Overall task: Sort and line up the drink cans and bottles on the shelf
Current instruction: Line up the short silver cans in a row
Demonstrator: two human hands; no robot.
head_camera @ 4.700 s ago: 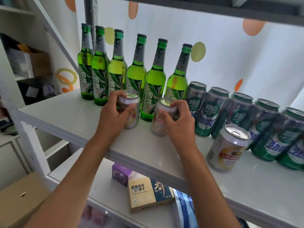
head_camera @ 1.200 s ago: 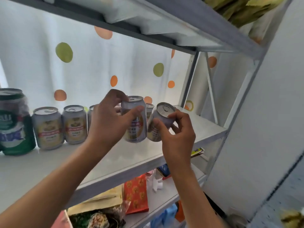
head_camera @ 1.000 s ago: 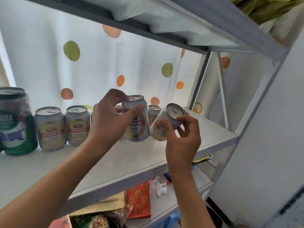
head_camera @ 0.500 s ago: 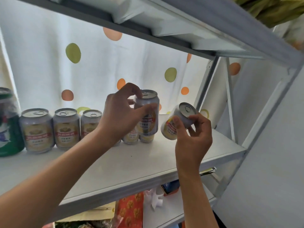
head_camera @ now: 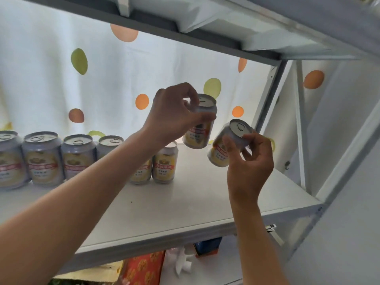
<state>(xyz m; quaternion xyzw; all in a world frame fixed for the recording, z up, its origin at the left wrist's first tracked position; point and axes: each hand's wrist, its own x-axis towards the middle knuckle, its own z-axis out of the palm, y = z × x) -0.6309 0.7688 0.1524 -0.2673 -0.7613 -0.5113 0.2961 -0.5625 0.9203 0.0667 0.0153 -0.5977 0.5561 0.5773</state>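
A right hand grips a tilted can above the shelf, nearest the camera; just beyond, the left hand pinches an upright can by its top. Both are best set down upright, labels forward, touching the far row of cans at its right end.

1. The left hand grips a yellow-label can near its top, clear above the white shelf.
2. The right hand holds a second can, tilted with its top toward the camera, just right of the first.
3. A row of matching cans stands upright along the shelf's back, partly hidden by the left forearm.
4. A dotted white curtain hangs behind.
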